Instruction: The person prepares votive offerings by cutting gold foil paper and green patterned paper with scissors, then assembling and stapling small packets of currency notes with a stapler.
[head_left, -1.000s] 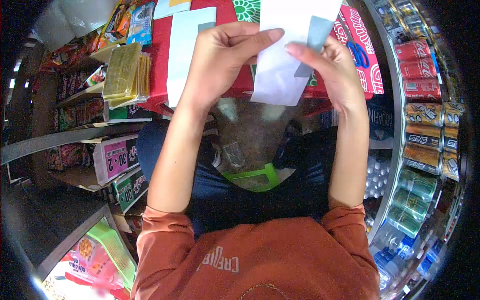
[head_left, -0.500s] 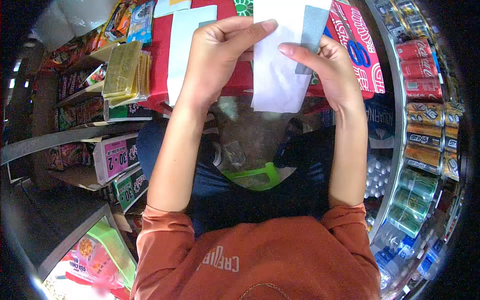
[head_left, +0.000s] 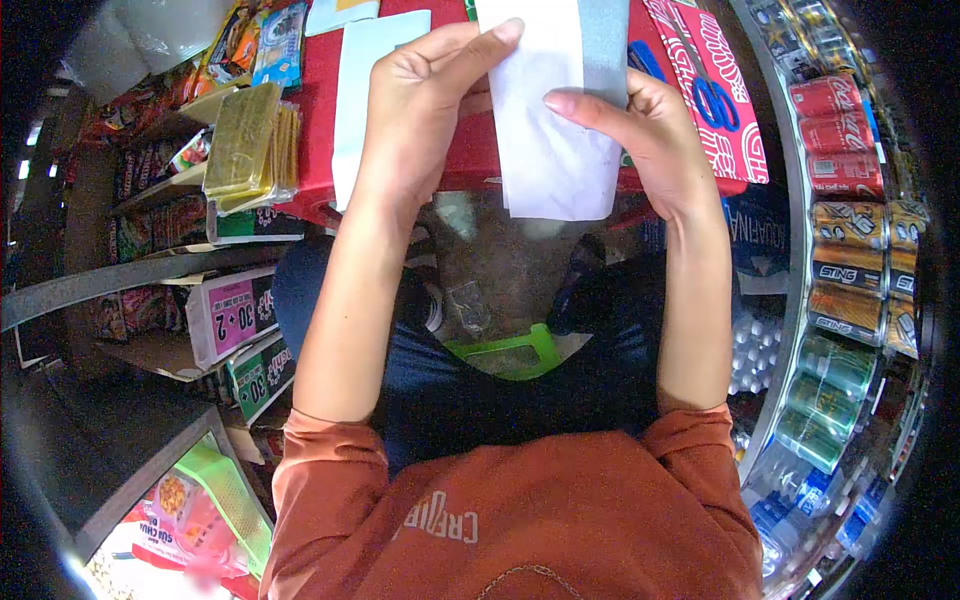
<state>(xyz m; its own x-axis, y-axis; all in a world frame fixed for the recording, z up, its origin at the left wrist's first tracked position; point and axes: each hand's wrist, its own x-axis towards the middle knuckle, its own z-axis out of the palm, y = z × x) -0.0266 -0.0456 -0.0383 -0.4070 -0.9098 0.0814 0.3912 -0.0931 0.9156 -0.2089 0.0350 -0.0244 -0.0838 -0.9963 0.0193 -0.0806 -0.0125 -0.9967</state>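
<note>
A white sheet of paper with a grey-blue strip along its right side hangs upright over the front of the red table. My left hand pinches its left edge, thumb on the front and fingers behind. On the right side, my right hand grips the sheet with its thumb across the front; its other fingers are partly hidden behind. The sheet's top runs out of view. Left of my left hand lies another white piece on the table. Scissors with blue handles rest on a pink-and-white patterned surface beside my right hand.
Shelves with packets and a stack of yellowish plastic-wrapped sheets stand at left. On the right, a shelf holds red cans, Sting cans, green cans and bottles. A green plastic object lies on the floor between my legs.
Both hands and the white sheet have shifted slightly left, with the sheet's lower edge a little higher. More of the patterned surface by the scissors shows. Both hands keep their grip.
</note>
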